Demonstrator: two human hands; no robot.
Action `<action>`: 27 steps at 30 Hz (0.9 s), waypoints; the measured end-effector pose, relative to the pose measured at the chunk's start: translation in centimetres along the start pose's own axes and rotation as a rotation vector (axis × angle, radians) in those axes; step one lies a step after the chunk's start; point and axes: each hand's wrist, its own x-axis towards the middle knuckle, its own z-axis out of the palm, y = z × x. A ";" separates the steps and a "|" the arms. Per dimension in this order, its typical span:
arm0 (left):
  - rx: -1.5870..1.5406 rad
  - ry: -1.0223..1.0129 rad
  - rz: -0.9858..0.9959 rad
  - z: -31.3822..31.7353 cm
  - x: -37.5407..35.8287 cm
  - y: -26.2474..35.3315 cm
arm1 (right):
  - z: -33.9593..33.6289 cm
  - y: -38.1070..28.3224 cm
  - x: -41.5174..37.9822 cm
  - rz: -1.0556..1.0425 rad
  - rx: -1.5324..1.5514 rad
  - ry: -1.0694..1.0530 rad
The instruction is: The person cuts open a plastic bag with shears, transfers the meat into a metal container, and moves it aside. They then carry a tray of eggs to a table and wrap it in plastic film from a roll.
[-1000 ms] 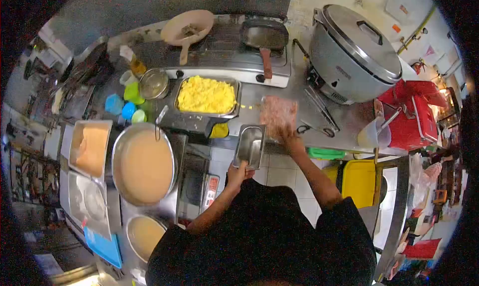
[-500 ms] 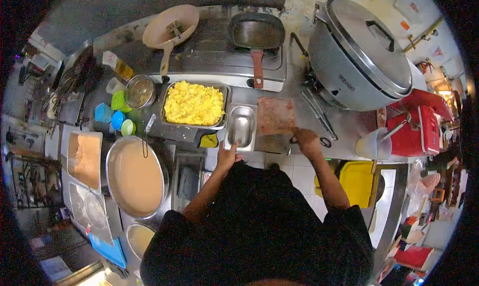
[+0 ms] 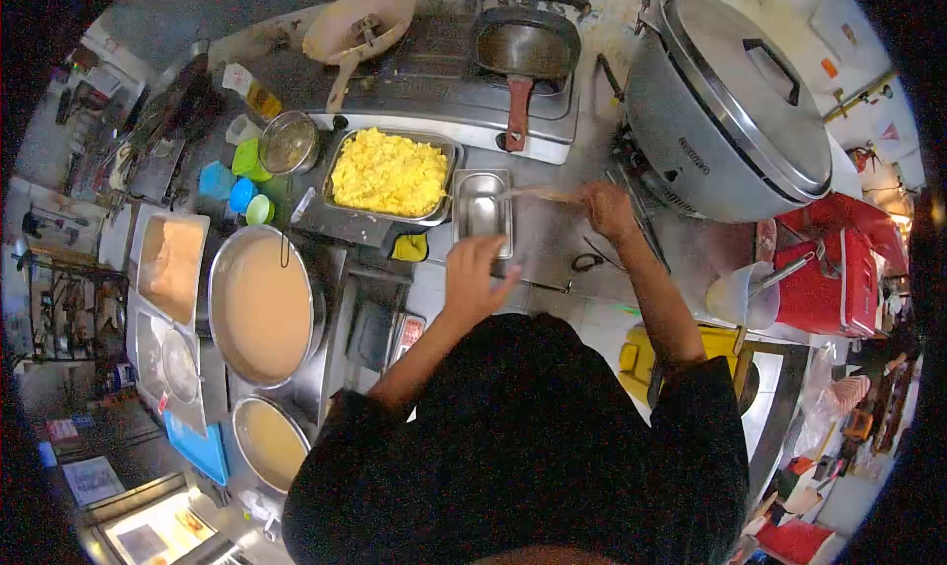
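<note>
In the head view, a small rectangular steel pan (image 3: pixel 483 213) sits at the counter's front edge. My left hand (image 3: pixel 475 277) is at its near end, thumb and fingers apart, holding nothing. My right hand (image 3: pixel 606 210) grips one end of a flat, square, reddish-brown sheet (image 3: pixel 545 194). Tilted nearly edge-on, the sheet has its far end over the pan's right rim; I cannot tell what it is made of. Left of the pan stands a steel tray (image 3: pixel 451 176) heaped with scrambled egg (image 3: pixel 390 173). Scissors (image 3: pixel 586 262) lie below my right hand.
A frying pan (image 3: pixel 360 23) and a dark square pan (image 3: pixel 526 47) rest on the stove at the back. The big rice cooker (image 3: pixel 730 111) takes up the right. A large bowl of beige liquid (image 3: pixel 264 304) stands left, with a red cooler box (image 3: pixel 827 269) far right.
My right hand has lifted the reddish-brown sheet off the counter, tilting it and bringing it left toward the small pan. My left hand has let go of the pan and spread its fingers.
</note>
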 end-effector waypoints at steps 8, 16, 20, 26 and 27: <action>0.094 -0.314 0.105 1.8 8.1 6.5 | -8.7 -7.7 2.1 -0.001 -0.059 -0.005; -0.161 -0.359 0.113 4.9 8.3 5.0 | -3.9 -5.2 -11.5 1.010 -0.156 0.328; -0.083 -0.428 0.054 5.1 9.6 5.3 | 0.2 -7.5 -16.7 1.378 -0.438 -0.114; -0.030 -0.436 0.042 6.1 11.2 4.9 | 3.1 -8.4 -12.9 1.556 -0.448 -0.169; -0.048 -0.451 0.033 6.2 10.9 4.8 | 4.3 -7.2 -15.0 1.537 -0.459 -0.170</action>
